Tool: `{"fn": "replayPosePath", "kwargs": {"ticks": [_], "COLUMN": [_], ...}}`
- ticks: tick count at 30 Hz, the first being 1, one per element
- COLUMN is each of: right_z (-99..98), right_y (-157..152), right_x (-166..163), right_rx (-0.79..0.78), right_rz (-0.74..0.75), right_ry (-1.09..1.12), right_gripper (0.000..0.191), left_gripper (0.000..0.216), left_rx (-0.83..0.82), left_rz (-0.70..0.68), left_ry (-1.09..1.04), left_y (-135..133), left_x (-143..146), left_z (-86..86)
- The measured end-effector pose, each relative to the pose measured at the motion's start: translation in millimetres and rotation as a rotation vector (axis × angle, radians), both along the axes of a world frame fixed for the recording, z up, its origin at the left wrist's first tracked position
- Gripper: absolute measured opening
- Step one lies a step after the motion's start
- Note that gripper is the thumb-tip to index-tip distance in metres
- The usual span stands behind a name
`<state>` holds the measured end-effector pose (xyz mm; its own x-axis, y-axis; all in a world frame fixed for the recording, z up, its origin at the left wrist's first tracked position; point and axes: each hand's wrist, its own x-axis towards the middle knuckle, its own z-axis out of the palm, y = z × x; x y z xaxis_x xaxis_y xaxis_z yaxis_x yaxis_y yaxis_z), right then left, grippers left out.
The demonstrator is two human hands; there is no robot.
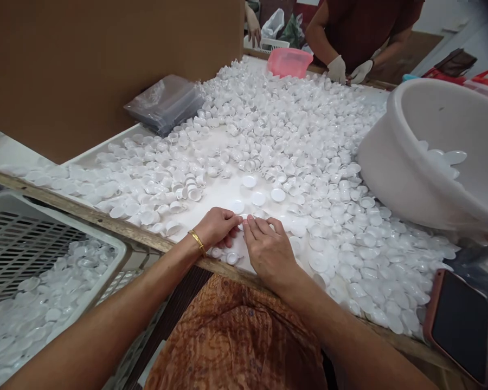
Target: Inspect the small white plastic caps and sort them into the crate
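Note:
My left hand (219, 227), with a gold bracelet (197, 242) at its wrist, is closed in a pinch near the table's front edge. My right hand (268, 244) meets it fingertip to fingertip, its fingers pressed close together. Between them is a small white plastic piece (245, 216), mostly hidden by the fingers. Just beyond lie several flat white round discs (258, 199) on the tabletop. A few small white round pieces (232, 258) rest under my hands by the wooden edge. Small white plastic cups (193, 187) and round pieces spread all around.
A large pale tub (374, 157) stands at right, a phone (459, 325) at front right. Left below is a plastic crate (122, 254) of white pieces. A cardboard box (106, 65), bagged packs (166, 105) and a pink container (288, 62) stand farther back. Gloved co-worker's hands (336, 70) work opposite.

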<state>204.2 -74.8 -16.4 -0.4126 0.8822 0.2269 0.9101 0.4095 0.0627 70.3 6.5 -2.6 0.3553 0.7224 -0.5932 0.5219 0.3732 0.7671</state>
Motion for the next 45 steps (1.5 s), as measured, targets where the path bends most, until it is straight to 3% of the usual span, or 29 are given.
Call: {"fn": "replayPosePath", "kwargs": {"ticks": [7, 11, 14, 19, 22, 27, 33, 39, 45], "right_z": [2.3, 14.3, 21.4, 22.1, 21.6, 17.9, 19.5, 22.2, 22.1], "right_y": [-9.6, -18.3, -12.7, 14.5, 25.0, 31.0, 36.4, 13.0, -19.8], "right_x": [-0.4, 13.8, 26.6, 30.6, 25.6, 17.4, 25.2, 42.2, 46.8], "right_rx": [-0.061, -0.05, -0.029, -0.124, -0.107, -0.067, -0.006, 0.114, 0.044], "right_rz": [-0.061, -0.134, -0.224, -0.256, -0.25, -0.232, -0.194, -0.051, -0.083], "right_ry": [0.143, 0.259, 0.231, 0.089, 0.062, 0.036, -0.015, -0.116, 0.129], "right_gripper": [0.036, 0.038, 0.036, 0.028, 0.019, 0.017, 0.016, 0.022, 0.019], "left_gripper": [0.029, 0.028, 0.019, 0.016, 0.018, 0.021, 0.022, 0.026, 0.033], "left_rx": [0.107, 0.394, 0.644, 0.768, 0.837, 0.964, 0.973, 0.979, 0.881], "left_rz": [-0.016, -0.045, -0.172, -0.44, -0.419, -0.24, -0.149, -0.173, -0.27], "left_ry": [0.028, 0.129, 0.317, 0.52, 0.572, 0.543, 0.487, 0.514, 0.439], "left_y": [-7.9, -16.4, -29.5, -48.7, -45.7, -37.7, -30.0, -2.5, 5.3], "left_x": [1.9, -21.4, -43.6, -48.5, -39.8, -30.9, -26.7, -16.2, 9.2], "left_z": [-1.3, 10.0, 22.3, 23.7, 15.5, 7.8, 6.5, 5.8, 5.7]}}
